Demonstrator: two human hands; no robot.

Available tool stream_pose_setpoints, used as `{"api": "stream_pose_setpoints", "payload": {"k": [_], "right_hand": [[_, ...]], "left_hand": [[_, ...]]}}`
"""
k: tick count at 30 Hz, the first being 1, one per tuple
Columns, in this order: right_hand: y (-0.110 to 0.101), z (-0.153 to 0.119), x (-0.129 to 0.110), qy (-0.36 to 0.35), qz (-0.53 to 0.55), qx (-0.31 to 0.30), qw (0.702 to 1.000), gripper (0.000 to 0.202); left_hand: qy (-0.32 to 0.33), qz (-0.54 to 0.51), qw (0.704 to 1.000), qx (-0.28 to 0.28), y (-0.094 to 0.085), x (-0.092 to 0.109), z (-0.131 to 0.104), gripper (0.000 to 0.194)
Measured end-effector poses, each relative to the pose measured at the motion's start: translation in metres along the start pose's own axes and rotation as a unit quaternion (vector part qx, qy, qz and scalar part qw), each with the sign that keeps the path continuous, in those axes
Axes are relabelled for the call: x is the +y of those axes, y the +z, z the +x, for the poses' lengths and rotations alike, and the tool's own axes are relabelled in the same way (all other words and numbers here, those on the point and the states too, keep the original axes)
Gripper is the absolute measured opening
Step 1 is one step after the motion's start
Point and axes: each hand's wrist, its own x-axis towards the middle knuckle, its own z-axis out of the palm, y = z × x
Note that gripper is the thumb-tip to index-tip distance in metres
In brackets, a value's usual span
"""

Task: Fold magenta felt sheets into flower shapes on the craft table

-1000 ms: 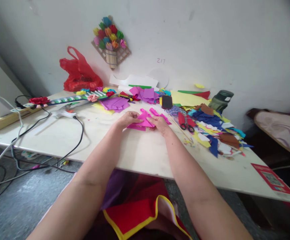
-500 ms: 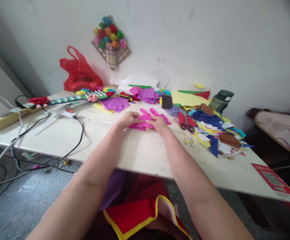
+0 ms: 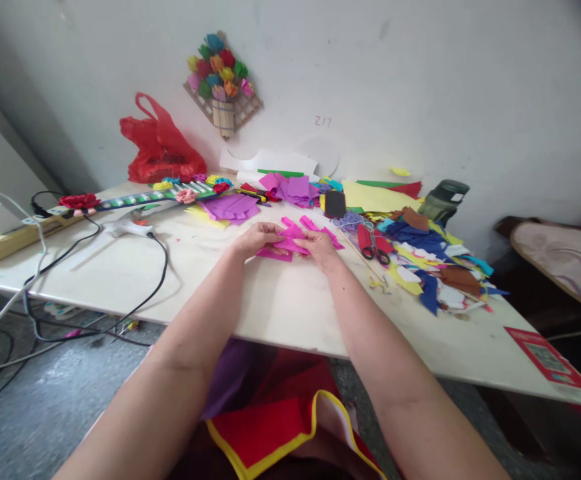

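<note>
Between my two hands is a piece of bright pink crepe paper (image 3: 291, 239), pinched at both sides just above the table. My left hand (image 3: 260, 240) grips its left side with thumb and fingers closed. On the other side my right hand (image 3: 319, 248) pinches the paper's right end. More pink paper pieces (image 3: 306, 222) lie on the table right behind and under the hands, partly covered by them. Scissors (image 3: 374, 251) rest to the right of my right hand, beside a red roll (image 3: 363, 236) and a thin wooden stick (image 3: 359, 252).
Colourful paper scraps (image 3: 435, 260) and a dark green bottle (image 3: 444, 202) occupy the right. Purple sheets (image 3: 232, 208) lie behind my left hand. At left are a glue gun (image 3: 120, 227) with its black cord, a power strip (image 3: 17, 239) and a red bag (image 3: 163, 150).
The pink paper between my fingers has changed shape: its raised peak now looks flatter and more stretched sideways. Both hands stay in nearly the same place.
</note>
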Motion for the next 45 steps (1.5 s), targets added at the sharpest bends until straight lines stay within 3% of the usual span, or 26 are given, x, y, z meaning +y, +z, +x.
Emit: {"api": "stream_pose_setpoints", "payload": {"k": [12, 26, 33, 39, 45], "right_hand": [[-0.001, -0.001, -0.001, -0.027, 0.031, -0.03, 0.999, 0.027], [0.0, -0.005, -0.006, -0.041, 0.062, -0.041, 0.996, 0.021], [-0.003, -0.008, -0.011, -0.049, 0.057, -0.079, 0.994, 0.026], [0.002, -0.009, -0.013, -0.033, 0.034, -0.032, 0.998, 0.033], [0.001, -0.005, -0.006, -0.069, -0.009, -0.03, 0.997, 0.03]], "left_hand": [[-0.01, -0.022, 1.0, 0.02, 0.007, 0.01, -0.006, 0.021], [0.007, -0.025, 0.999, 0.031, 0.006, 0.008, -0.004, 0.018], [0.002, -0.019, 0.999, 0.043, 0.01, 0.011, -0.004, 0.022], [0.021, -0.022, 0.998, 0.059, 0.01, 0.011, -0.001, 0.027], [0.01, -0.023, 0.998, 0.06, 0.007, 0.009, 0.001, 0.029]]}}
